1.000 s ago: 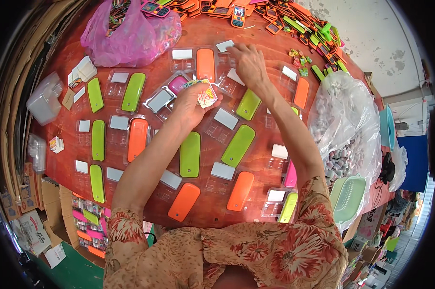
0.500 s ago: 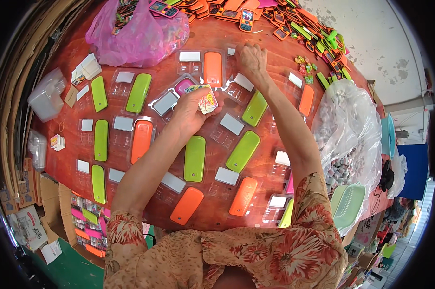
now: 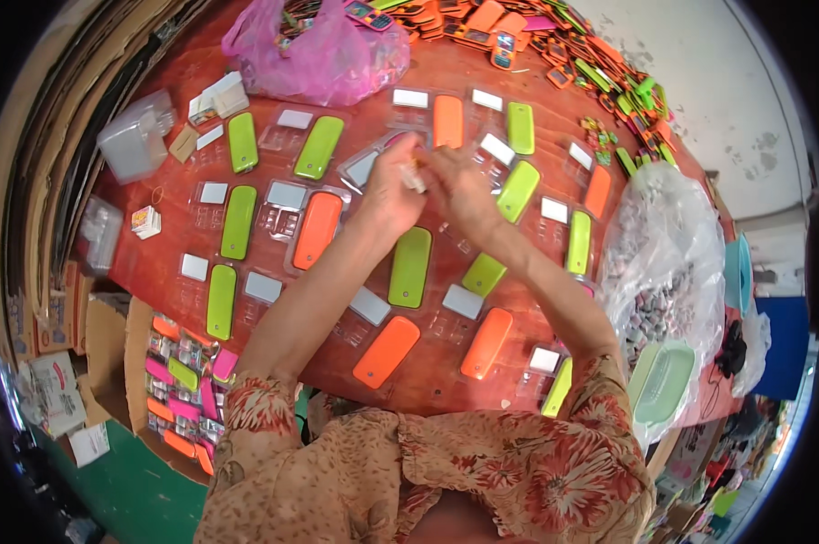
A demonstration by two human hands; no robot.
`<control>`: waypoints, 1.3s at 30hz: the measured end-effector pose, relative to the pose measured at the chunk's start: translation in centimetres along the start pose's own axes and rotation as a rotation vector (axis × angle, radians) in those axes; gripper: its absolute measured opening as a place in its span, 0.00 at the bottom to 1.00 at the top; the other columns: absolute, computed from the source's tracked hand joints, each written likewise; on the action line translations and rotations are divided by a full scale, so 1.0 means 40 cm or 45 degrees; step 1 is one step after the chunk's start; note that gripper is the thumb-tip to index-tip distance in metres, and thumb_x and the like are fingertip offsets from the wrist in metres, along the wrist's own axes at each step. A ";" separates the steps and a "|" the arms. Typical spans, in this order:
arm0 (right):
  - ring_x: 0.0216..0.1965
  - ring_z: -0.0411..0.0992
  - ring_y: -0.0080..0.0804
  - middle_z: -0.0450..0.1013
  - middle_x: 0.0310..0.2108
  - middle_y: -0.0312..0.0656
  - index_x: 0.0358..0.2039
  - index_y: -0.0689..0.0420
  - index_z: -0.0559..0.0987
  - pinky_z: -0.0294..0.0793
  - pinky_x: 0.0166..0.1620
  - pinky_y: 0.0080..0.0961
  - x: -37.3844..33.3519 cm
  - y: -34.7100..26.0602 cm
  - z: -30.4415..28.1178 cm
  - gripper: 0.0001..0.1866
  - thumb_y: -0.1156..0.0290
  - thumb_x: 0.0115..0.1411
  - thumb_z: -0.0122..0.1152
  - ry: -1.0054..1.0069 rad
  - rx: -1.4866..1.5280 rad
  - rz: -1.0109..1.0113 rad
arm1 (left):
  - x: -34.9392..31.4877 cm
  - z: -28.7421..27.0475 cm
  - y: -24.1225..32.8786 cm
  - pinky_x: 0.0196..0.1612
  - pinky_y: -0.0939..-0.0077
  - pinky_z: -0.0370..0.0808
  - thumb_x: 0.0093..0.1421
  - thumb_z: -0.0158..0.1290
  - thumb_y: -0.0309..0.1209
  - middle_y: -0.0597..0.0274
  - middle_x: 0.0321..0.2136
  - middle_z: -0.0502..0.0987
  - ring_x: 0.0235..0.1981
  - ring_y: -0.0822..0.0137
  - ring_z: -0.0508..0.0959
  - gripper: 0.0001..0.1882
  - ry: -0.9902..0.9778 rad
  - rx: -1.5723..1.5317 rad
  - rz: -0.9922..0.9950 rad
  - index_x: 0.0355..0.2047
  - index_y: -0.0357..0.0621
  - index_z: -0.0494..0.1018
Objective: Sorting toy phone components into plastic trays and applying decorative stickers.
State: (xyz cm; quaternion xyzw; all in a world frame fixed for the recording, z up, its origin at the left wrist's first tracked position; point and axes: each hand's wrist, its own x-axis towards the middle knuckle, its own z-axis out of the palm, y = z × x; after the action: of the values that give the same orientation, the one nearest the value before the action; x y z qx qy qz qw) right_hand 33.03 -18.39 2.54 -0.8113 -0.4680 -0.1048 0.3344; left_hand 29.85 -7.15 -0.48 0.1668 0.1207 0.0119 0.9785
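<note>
Above the middle of the table, my left hand (image 3: 397,189) is closed around a small stack of printed cards (image 3: 413,176), mostly covered by the fingers. My right hand (image 3: 465,193) meets it from the right, its fingers bent together at the stack; whatever they pinch is hidden. Around both hands lie clear plastic blister trays (image 3: 282,222), many with a white card (image 3: 286,195) and a phone-shaped plastic case. A green case (image 3: 411,267) lies just below my hands, an orange case (image 3: 447,121) just beyond them. Under my left wrist shows another tray with a white card (image 3: 362,169).
A pink plastic bag (image 3: 328,59) and a heap of toy phones (image 3: 504,50) lie at the far side. On the right are a clear bag of small pieces (image 3: 649,245) and a green basket (image 3: 663,381). A cardboard box of packed phones (image 3: 137,363) stands lower left.
My right hand has come back from a far tray on the right to the card stack in my left hand. The view has shifted, so the table's things appear farther right.
</note>
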 end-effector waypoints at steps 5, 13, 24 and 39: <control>0.28 0.68 0.43 0.68 0.26 0.46 0.31 0.59 0.72 0.67 0.31 0.30 0.004 -0.020 -0.011 0.09 0.78 0.45 0.52 -0.090 0.287 0.105 | -0.087 0.003 0.048 0.37 0.67 0.68 0.54 0.43 0.35 0.56 0.31 0.70 0.34 0.62 0.71 0.11 0.161 0.182 -0.040 0.34 0.42 0.63; 0.20 0.69 0.43 0.68 0.16 0.46 0.17 0.56 0.72 0.68 0.22 0.36 -0.048 0.309 -0.049 0.05 0.70 0.41 0.52 -0.283 -0.863 0.333 | -0.224 -0.046 0.236 0.39 0.68 0.70 0.53 0.47 0.32 0.58 0.27 0.69 0.31 0.63 0.71 0.08 0.156 0.189 0.157 0.29 0.41 0.64; 0.33 0.67 0.42 0.70 0.30 0.46 0.31 0.58 0.73 0.66 0.35 0.32 0.032 0.115 -0.041 0.10 0.76 0.45 0.53 -0.222 -0.276 0.204 | -0.453 -0.221 0.443 0.38 0.72 0.70 0.50 0.50 0.26 0.62 0.28 0.70 0.31 0.68 0.72 0.10 0.416 0.155 0.747 0.33 0.38 0.66; 0.30 0.69 0.43 0.69 0.31 0.46 0.32 0.60 0.72 0.68 0.31 0.29 0.117 -0.126 0.039 0.10 0.77 0.46 0.53 -0.591 -0.203 0.044 | -0.503 -0.466 0.611 0.39 0.62 0.64 0.45 0.52 0.39 0.48 0.29 0.71 0.35 0.51 0.69 0.18 1.975 2.132 1.192 0.36 0.44 0.69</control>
State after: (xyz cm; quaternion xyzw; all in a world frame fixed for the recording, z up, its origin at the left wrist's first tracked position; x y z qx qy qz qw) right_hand 31.15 -12.44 5.87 -0.8453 -0.5087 0.0533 0.1546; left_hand 6.25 20.68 -4.84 0.7181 0.5684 0.3760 0.1412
